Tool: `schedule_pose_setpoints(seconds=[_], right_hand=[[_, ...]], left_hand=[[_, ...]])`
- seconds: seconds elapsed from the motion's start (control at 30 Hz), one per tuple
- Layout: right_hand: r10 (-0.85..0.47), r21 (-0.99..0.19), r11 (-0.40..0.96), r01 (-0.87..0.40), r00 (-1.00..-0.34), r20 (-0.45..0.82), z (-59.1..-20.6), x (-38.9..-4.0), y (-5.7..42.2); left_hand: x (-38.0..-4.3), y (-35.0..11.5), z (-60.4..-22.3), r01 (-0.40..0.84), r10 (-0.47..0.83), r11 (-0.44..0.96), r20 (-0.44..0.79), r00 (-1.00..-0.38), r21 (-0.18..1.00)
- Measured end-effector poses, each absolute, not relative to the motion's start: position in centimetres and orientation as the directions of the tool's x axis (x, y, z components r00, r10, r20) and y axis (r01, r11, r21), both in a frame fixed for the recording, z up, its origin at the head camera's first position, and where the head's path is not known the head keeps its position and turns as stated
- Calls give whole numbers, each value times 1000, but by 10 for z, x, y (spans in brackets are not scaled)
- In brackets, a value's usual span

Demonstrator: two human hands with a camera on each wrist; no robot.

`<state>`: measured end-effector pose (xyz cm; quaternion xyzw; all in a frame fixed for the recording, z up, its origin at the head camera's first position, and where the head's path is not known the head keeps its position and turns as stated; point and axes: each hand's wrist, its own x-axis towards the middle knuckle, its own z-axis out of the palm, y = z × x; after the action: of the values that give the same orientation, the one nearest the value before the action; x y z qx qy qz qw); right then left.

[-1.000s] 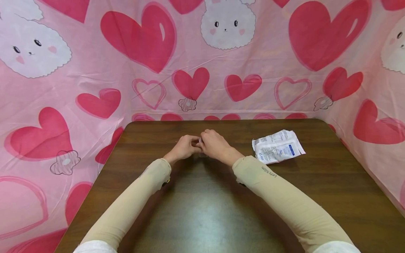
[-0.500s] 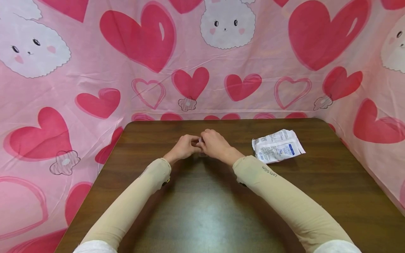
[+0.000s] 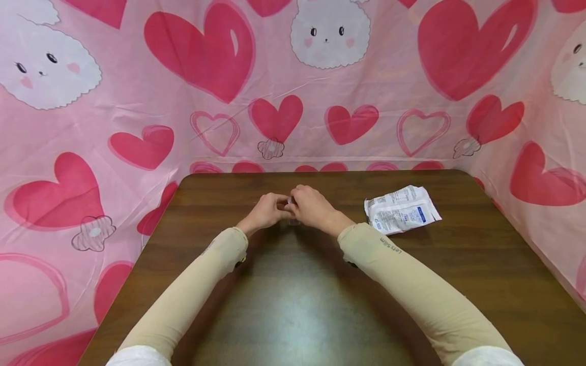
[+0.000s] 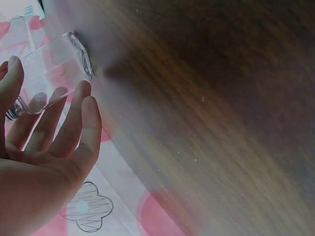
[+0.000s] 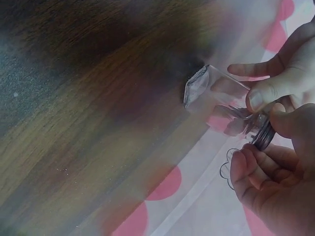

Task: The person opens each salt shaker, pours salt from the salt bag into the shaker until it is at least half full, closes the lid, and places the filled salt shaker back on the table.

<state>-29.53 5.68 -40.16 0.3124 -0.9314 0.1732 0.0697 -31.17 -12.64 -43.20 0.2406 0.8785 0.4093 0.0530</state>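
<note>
A clear glass bottle (image 5: 204, 93) stands on its base on the table, mostly hidden by the hands in the head view. My left hand (image 3: 267, 211) holds it near the shoulder; in the left wrist view that hand's thumb and fingers (image 4: 47, 130) lie around the glass. At the bottle's narrow top is a dark ridged ring (image 5: 264, 136); whether it is a cap or the neck's thread I cannot tell. My right hand (image 3: 313, 207) pinches this ridged part between thumb and fingers, as the right wrist view shows.
A white printed packet (image 3: 403, 209) lies on the wooden table (image 3: 293, 305), right of my right hand. Pink cloth (image 3: 316, 86) with hearts and rabbit faces hangs behind the table and on both sides.
</note>
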Motion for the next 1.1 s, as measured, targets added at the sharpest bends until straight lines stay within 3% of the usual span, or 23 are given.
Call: schedule_pose_setpoints(seconds=[1.1], right_hand=[[-591,-283,712,-642,-766,252,-402,-301,60]], left_hand=[[-317,-129,-432,370,496,530,75,-865,764]])
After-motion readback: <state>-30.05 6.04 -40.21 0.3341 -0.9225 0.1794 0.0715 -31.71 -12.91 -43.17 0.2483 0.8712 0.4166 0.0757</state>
